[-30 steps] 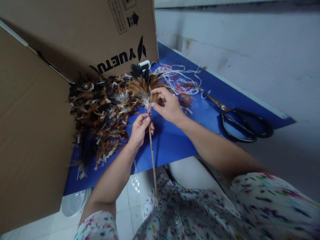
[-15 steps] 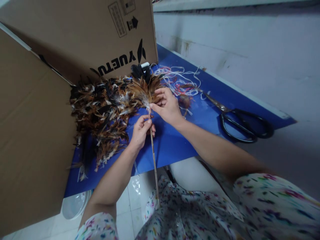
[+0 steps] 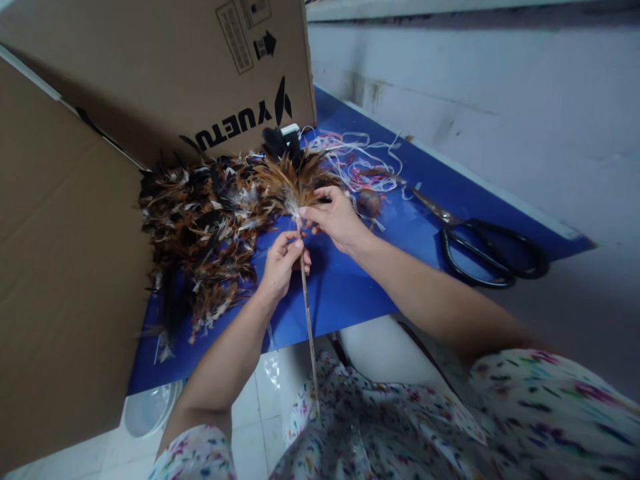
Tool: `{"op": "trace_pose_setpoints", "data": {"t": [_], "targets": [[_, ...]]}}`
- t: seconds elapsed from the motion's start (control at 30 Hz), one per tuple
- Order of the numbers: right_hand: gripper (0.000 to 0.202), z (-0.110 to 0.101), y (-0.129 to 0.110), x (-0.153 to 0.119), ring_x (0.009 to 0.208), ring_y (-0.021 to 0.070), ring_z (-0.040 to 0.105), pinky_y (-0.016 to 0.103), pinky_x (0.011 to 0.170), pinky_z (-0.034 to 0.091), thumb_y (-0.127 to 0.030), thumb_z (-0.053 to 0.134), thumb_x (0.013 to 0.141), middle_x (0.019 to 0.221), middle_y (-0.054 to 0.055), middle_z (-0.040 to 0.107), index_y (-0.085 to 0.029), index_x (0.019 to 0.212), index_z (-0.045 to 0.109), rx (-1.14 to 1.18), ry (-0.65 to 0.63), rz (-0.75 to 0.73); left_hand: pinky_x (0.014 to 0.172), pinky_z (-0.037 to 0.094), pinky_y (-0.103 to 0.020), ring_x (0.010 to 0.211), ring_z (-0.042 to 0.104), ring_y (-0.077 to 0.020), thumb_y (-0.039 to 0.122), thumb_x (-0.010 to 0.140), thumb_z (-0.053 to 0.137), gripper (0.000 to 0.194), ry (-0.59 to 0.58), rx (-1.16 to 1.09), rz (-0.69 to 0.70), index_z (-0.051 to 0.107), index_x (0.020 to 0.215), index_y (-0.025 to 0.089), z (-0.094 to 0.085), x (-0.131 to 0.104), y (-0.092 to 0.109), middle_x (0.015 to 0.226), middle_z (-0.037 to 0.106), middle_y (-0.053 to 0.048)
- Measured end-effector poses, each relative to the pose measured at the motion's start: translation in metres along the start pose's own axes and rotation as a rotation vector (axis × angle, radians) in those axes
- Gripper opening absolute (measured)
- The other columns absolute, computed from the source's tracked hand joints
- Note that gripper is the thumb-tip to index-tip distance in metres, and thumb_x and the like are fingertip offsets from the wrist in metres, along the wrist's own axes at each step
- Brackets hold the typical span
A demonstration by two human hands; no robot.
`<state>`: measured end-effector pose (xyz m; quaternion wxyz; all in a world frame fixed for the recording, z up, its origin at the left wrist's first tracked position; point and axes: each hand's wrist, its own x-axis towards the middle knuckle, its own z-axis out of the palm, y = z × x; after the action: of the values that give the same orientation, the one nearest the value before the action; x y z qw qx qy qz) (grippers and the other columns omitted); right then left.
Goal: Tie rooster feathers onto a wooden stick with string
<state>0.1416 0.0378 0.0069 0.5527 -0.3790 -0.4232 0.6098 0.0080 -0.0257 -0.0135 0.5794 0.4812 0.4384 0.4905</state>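
My left hand [image 3: 285,262] is closed around a thin stick [image 3: 308,320], just below its feathered top. The stick slants down toward my lap. A tuft of brown and black feathers [image 3: 290,170] fans out from the stick's upper end, with whitish quill bases gathered there. My right hand [image 3: 335,217] pinches at those bases, thumb against the binding spot; its other fingers curl behind the feathers. Whether a thread runs between the fingertips is too small to tell. Left of my hands spreads a large heap of loose brown, black and white feathers [image 3: 200,233].
Large black-handled scissors [image 3: 480,250] lie at the right on the blue tabletop [image 3: 345,293]. Tangled white and red string [image 3: 365,157] lies behind my right hand, near a small brown ball [image 3: 369,202]. Cardboard boxes [image 3: 165,73] wall off the back and left. A clear tub [image 3: 150,410] stands on the floor.
My right hand has shifted slightly downward, its fingers coming lower along the feather bases. My left hand and the stick have stayed in place.
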Motion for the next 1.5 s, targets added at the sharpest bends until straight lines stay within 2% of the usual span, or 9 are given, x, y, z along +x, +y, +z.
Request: {"op": "trace_pose_setpoints", "data": {"t": [0.23, 0.37, 0.5, 0.83, 1.07, 1.27, 1.5], "targets": [[0.048, -0.001, 0.002, -0.001, 0.048, 0.009, 0.055, 0.02, 0.044, 0.04, -0.022, 0.078, 0.066, 0.062, -0.006, 0.063, -0.023, 0.097, 0.041, 0.121, -0.066, 0.04, 0.044, 0.046, -0.021, 0.043, 0.053, -0.0085, 0.05, 0.074, 0.075, 0.045, -0.013, -0.019, -0.005, 0.051, 0.098, 0.021, 0.0, 0.0, -0.002, 0.057, 0.061, 0.007], [0.046, 0.0, 0.004, 0.001, 0.046, 0.0094, 0.054, 0.021, 0.044, 0.041, -0.018, 0.074, 0.066, 0.06, -0.007, 0.062, -0.023, 0.096, 0.04, 0.168, -0.064, 0.049, 0.043, 0.046, -0.02, 0.043, 0.053, -0.0086, 0.049, 0.076, 0.074, 0.043, -0.031, -0.035, -0.007, 0.052, 0.098, 0.02, -0.001, -0.001, -0.003, 0.057, 0.061, 0.006], [0.049, 0.001, 0.005, 0.001, 0.047, 0.0098, 0.054, 0.022, 0.045, 0.042, -0.021, 0.075, 0.063, 0.06, -0.008, 0.062, -0.023, 0.097, 0.04, 0.177, -0.065, 0.04, 0.044, 0.046, -0.021, 0.043, 0.054, -0.0088, 0.048, 0.077, 0.074, 0.043, -0.036, -0.045, -0.009, 0.05, 0.1, 0.021, 0.001, -0.002, -0.002, 0.057, 0.061, 0.007], [0.052, 0.003, 0.008, -0.005, 0.048, 0.0065, 0.047, 0.019, 0.044, 0.033, -0.025, 0.079, 0.059, 0.059, -0.009, 0.056, -0.023, 0.095, 0.04, 0.098, -0.089, 0.034, 0.043, 0.047, -0.022, 0.045, 0.057, -0.0099, 0.063, 0.078, 0.067, 0.051, 0.084, -0.183, -0.073, 0.051, 0.099, 0.02, 0.008, 0.0, 0.005, 0.066, 0.064, 0.003], [0.061, 0.009, 0.007, -0.013, 0.041, 0.0069, 0.043, 0.019, 0.039, 0.032, -0.033, 0.085, 0.056, 0.055, -0.012, 0.053, -0.024, 0.096, 0.04, 0.058, -0.124, 0.064, 0.041, 0.046, -0.02, 0.045, 0.058, -0.0085, 0.06, 0.09, 0.052, 0.048, 0.115, -0.217, -0.198, 0.06, 0.087, 0.013, 0.015, 0.006, 0.017, 0.066, 0.065, -0.002], [0.063, 0.009, 0.006, -0.013, 0.034, 0.0072, 0.042, 0.02, 0.035, 0.032, -0.034, 0.086, 0.058, 0.052, -0.014, 0.052, -0.025, 0.096, 0.037, 0.074, -0.163, 0.059, 0.037, 0.042, -0.019, 0.044, 0.057, -0.0089, 0.06, 0.092, 0.05, 0.052, 0.135, -0.25, -0.218, 0.062, 0.079, 0.012, 0.016, 0.012, 0.021, 0.062, 0.064, -0.003], [0.057, 0.005, 0.005, -0.009, 0.041, 0.0068, 0.049, 0.021, 0.043, 0.037, -0.026, 0.083, 0.058, 0.06, -0.008, 0.061, -0.022, 0.096, 0.041, 0.035, -0.156, 0.047, 0.039, 0.042, -0.019, 0.043, 0.054, -0.0071, 0.044, 0.099, 0.043, 0.046, 0.148, -0.198, -0.262, 0.061, 0.073, 0.01, 0.013, 0.014, 0.029, 0.063, 0.063, -0.003]]}}
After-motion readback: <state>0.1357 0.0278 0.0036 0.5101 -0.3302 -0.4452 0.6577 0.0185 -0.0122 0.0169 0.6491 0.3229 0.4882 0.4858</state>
